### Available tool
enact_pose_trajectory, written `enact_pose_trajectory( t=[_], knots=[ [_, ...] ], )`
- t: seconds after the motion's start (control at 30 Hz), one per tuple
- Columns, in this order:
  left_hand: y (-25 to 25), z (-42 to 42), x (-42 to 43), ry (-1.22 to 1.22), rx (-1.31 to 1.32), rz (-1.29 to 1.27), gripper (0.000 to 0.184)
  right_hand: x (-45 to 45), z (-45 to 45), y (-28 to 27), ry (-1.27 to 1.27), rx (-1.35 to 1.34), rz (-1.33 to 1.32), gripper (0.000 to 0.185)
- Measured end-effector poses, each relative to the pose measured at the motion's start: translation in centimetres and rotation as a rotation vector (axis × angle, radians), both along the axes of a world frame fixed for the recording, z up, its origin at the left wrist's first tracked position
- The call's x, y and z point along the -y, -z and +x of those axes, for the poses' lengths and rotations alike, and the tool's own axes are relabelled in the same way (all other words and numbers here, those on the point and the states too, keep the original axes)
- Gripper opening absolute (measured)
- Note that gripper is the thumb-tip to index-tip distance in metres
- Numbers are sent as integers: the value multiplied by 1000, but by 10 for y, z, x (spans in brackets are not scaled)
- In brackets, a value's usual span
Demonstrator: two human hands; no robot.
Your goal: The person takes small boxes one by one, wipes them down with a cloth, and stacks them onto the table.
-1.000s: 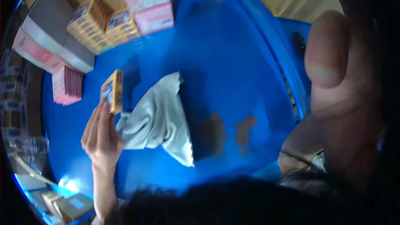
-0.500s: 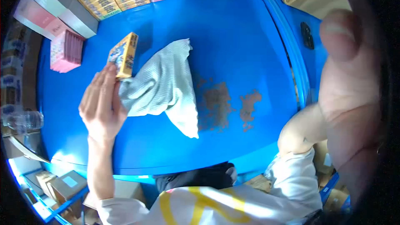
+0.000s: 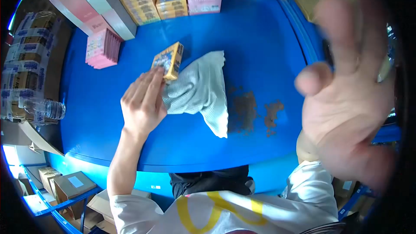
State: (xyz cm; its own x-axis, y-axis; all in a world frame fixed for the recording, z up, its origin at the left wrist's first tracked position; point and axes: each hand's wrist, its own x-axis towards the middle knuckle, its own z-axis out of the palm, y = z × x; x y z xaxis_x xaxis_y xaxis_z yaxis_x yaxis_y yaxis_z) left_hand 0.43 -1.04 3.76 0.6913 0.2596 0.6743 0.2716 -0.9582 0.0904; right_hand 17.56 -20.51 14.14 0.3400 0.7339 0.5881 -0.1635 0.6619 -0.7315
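Observation:
My left hand (image 3: 143,102) holds a small yellow-orange box (image 3: 170,60) by its near end, tilted above the blue table (image 3: 104,125). Its fingers press on the printed face. A pale grey-green textured cloth (image 3: 199,91) lies crumpled just right of that hand, close beneath the box. Large and slightly blurred, my right hand (image 3: 346,86) is raised close to the camera on the right, palm showing, fingers apart and nothing in it.
Stacked yellow boxes (image 3: 138,0), pink boxes (image 3: 204,0) and a pink packet stack (image 3: 103,50) line the back. A plastic bottle (image 3: 47,108) and taped cartons (image 3: 26,67) stand left. Brown patches (image 3: 245,110) mark the table. Shelved cartons (image 3: 74,185) sit lower left.
The view has shifted, so the table things appear farther right than half a second ago. My right hand shows more of its palm and spread fingers. My left hand still holds the box.

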Motion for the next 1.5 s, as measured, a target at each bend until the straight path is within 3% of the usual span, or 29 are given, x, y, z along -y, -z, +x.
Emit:
enact_pose_trajectory(
  t=[0.23, 0.37, 0.53, 0.8, 0.87, 0.93, 0.97, 1.03, 1.07, 1.37, 1.47, 1.5],
  knots=[
    [13, -1, 5, -11, 6, -50, 28, 18, 21, 10, -42, -83, -10, 47],
    [15, 7, 5, 45, 72, -44, 38, 24, 20, 8, -38, -138, -27, 46],
    [10, 5, 9, 7, 31, -120, 27, 17, 24, -21, 16, -77, -32, 45],
    [-5, 3, 17, 10, 57, -43, 29, 25, -10, -45, -33, -175, -2, 43],
    [2, -4, 13, 0, -51, -200, 29, 15, -16, -48, -104, -188, 22, 43],
    [-3, 2, 12, 40, 33, -41, 29, 13, -9, -40, -43, 386, 102, 28],
    [-7, 2, 15, 8, 20, -8, 28, 18, -27, -49, -56, 385, 133, 28],
    [0, 4, 10, 38, 90, 30, 30, 36, -65, -70, 14, 140, -183, 19],
    [0, 5, 10, 40, 89, 29, 31, 37, -68, -68, 8, 121, -173, 19],
    [-8, -8, -2, 14, 236, -13, 33, 1, -45, -53, -158, 319, 289, 15],
    [-16, -14, -10, -55, 328, -161, 32, -46, 2, -18, -81, 713, -227, 32],
    [-16, -18, -11, -90, 362, -247, 31, -62, 8, 16, 88, 841, -331, 34]
  ],
)
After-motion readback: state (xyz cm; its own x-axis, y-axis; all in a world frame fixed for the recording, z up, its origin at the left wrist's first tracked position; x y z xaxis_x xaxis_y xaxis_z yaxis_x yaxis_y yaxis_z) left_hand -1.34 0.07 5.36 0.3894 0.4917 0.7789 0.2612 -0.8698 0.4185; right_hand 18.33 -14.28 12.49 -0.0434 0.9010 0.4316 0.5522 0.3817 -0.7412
